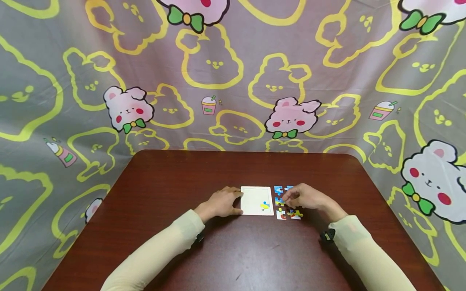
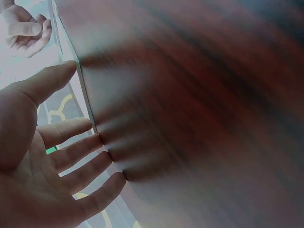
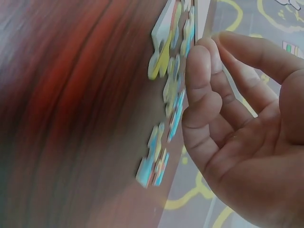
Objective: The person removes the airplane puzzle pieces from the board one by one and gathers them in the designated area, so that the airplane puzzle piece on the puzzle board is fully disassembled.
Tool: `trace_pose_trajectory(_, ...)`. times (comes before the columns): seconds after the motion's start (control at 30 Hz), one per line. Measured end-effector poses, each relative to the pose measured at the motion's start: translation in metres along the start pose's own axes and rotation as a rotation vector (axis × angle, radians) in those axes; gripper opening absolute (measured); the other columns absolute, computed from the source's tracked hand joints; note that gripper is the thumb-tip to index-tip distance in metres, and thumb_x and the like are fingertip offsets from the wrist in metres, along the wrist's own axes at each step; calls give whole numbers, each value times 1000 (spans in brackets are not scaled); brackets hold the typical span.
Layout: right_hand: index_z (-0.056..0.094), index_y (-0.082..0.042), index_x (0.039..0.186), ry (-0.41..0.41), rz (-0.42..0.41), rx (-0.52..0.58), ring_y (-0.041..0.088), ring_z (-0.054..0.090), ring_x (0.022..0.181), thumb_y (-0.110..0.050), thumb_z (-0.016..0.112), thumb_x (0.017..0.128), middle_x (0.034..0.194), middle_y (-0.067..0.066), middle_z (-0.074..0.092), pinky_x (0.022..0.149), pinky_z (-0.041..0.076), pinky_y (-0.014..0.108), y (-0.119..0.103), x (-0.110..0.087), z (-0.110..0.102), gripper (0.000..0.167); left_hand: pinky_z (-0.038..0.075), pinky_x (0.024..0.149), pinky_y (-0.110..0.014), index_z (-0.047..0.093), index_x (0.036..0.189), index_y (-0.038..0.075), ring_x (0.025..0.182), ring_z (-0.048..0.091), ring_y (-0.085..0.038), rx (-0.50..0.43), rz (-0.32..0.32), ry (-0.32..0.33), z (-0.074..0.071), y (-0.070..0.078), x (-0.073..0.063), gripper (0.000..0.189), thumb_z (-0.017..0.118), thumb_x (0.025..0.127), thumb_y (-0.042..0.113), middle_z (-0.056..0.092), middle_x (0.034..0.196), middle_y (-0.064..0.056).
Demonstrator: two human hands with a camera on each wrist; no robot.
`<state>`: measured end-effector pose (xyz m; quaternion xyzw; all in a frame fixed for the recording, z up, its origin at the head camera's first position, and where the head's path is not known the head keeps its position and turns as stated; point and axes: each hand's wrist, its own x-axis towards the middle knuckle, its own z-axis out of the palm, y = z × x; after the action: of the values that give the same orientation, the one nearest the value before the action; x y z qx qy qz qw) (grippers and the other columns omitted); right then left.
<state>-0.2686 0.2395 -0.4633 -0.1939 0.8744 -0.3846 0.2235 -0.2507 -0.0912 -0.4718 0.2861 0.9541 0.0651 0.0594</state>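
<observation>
A square, pale puzzle tray (image 1: 253, 202) lies flat on the table with one colourful jigsaw piece (image 1: 265, 206) at its lower right. My left hand (image 1: 223, 202) rests along the tray's left edge, thumb and fingers spread. In the left wrist view, the straight fingertips (image 2: 116, 178) touch the tray's rim. Over the loose jigsaw pieces (image 1: 279, 190) right of the tray, my right hand (image 1: 302, 197) is bent, thumb brought to the fingertips beside a blue-and-yellow piece (image 1: 278, 201). Whether anything is pinched there, I cannot tell. Its curled ring and little fingers show in the right wrist view.
Several jigsaw pieces lie in two columns, including a white-and-red one (image 1: 281, 214) and a multicoloured one (image 1: 295, 214) nearest me. The dark wooden table (image 1: 182, 173) meets a cartoon-printed curtain (image 1: 225, 97) at the back and sides.
</observation>
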Motion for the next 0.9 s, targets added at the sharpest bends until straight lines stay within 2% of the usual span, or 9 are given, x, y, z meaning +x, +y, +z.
trace_pose_trajectory(0.23,74,-2,105,13,-73,15,14,64,78,-5,66,91,96,12,75,69,54,32,-8,12,10,16,52,98,-48,58,140,14,131,53,-29,-6,0,-3,-2,0,0,66,74,86,49,55,146,-9)
trace_pose_trajectory(0.43,74,-3,105,49,-77,15,12,65,78,-6,68,90,92,10,75,68,53,30,-14,20,19,17,52,99,-47,58,140,14,132,53,-28,-14,-1,-6,-1,-1,1,66,74,86,48,54,146,-9)
trace_pose_trajectory(0.63,75,-2,102,61,-128,7,8,64,79,-6,71,88,92,11,76,68,52,25,-19,27,27,15,51,101,-47,57,141,14,132,52,-28,-8,2,-8,-1,-2,2,66,74,86,48,54,147,-8)
trace_pose_trajectory(0.9,75,-2,101,52,-132,-4,13,66,83,-6,73,87,93,13,76,69,52,26,-27,34,34,15,51,102,-47,57,141,14,133,52,-28,-14,-4,-12,-1,-2,2,67,74,86,48,54,147,-8)
